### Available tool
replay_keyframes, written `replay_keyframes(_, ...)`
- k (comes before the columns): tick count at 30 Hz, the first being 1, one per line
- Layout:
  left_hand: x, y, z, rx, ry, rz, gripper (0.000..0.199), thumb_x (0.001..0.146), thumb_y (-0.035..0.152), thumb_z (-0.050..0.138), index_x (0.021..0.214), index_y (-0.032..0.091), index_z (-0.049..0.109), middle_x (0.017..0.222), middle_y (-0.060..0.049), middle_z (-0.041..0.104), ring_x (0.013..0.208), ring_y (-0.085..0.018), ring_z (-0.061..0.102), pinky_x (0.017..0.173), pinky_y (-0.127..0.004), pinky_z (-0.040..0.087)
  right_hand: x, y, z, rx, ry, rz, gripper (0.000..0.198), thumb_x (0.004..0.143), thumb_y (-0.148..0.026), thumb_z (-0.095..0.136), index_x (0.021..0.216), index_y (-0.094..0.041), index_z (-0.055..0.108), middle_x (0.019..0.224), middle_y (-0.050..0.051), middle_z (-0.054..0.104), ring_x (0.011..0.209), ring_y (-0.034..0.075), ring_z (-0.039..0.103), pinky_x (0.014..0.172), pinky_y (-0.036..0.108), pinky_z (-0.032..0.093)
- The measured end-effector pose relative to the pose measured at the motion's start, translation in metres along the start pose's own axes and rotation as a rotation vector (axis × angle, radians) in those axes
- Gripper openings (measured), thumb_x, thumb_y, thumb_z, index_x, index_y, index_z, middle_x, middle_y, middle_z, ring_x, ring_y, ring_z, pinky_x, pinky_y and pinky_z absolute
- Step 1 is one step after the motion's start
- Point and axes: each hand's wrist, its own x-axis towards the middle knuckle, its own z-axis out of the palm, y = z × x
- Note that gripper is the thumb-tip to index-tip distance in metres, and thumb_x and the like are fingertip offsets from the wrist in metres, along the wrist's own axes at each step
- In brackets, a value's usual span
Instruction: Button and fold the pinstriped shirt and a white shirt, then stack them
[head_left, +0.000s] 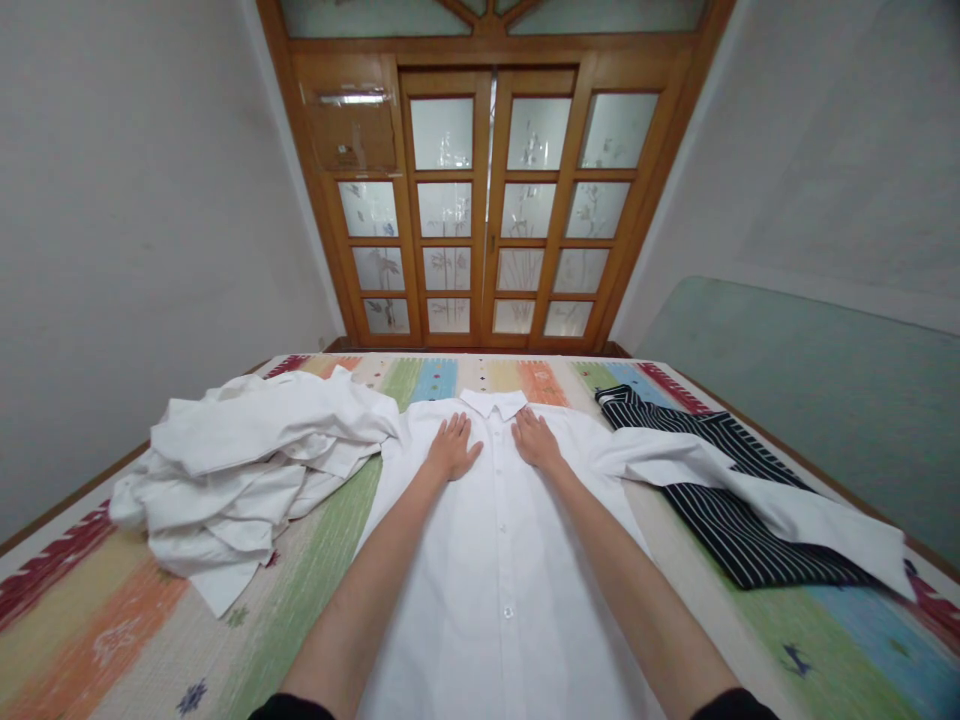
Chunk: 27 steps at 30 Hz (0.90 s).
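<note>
A white button-up shirt lies flat, front up, on the striped multicolour bed cover, its collar pointing away from me. My left hand rests palm down on the shirt's chest, just left of the button line. My right hand lies flat to the right of the button line, close under the collar. Both hands have fingers spread and hold nothing. The shirt's right sleeve stretches out across a black pinstriped garment.
A heap of crumpled white garments sits on the left of the bed. The black striped garment lies at the right. Wooden glazed doors stand beyond the bed's far edge. White walls flank both sides, with a pale green panel at right.
</note>
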Motion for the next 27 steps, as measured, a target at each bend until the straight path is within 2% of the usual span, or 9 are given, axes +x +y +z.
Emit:
replay_keyframes(4,0.017,0.001,0.0,-0.005,-0.012,-0.078,0.071,0.096,0.048,0.024,0.148,0.001,0.025,0.158,-0.018,0.021,0.147,-0.027,0.014,0.119,-0.042,0.011,0.0,-0.001,-0.001,0.004,0.006,0.055,0.057,0.099,-0.031,0.02,0.149,-0.006,0.03,0.157,0.014,0.027,0.145,0.023,0.022,0.115,0.04,0.017)
replay_keyframes(10,0.028,-0.007,-0.001,-0.024,-0.028,-0.201,0.073,0.093,0.059,0.021,0.151,0.015,0.026,0.159,-0.008,0.021,0.147,-0.029,0.015,0.119,-0.048,0.009,0.001,-0.003,-0.005,-0.003,-0.056,0.184,0.062,0.098,-0.041,0.017,0.153,-0.012,0.023,0.16,0.007,0.018,0.147,0.024,0.014,0.116,0.044,0.012)
replay_keyframes(17,0.039,-0.026,-0.004,-0.017,-0.036,-0.296,0.076,0.091,0.066,0.021,0.152,0.021,0.026,0.159,-0.007,0.02,0.147,-0.031,0.013,0.118,-0.053,0.008,0.006,-0.003,-0.004,0.021,-0.103,0.313,0.071,0.095,-0.053,0.014,0.155,-0.014,0.014,0.162,0.004,0.011,0.148,0.025,0.007,0.117,0.046,0.006)
replay_keyframes(21,0.038,-0.036,-0.004,-0.009,-0.042,-0.305,0.075,0.093,0.064,0.018,0.152,0.019,0.026,0.16,-0.006,0.019,0.147,-0.028,0.014,0.119,-0.05,0.008,0.008,0.003,-0.004,0.009,-0.12,0.327,0.075,0.094,-0.058,0.011,0.155,-0.014,0.01,0.162,0.005,0.009,0.148,0.025,0.002,0.117,0.046,0.003)
replay_keyframes(27,0.029,-0.05,-0.004,0.037,-0.011,-0.223,0.069,0.097,0.055,0.018,0.151,0.012,0.027,0.158,-0.011,0.023,0.146,-0.027,0.018,0.118,-0.046,0.014,0.005,0.018,-0.006,0.007,-0.155,0.282,0.076,0.095,-0.057,0.011,0.154,-0.009,0.012,0.162,0.008,0.008,0.148,0.023,0.003,0.117,0.043,0.003)
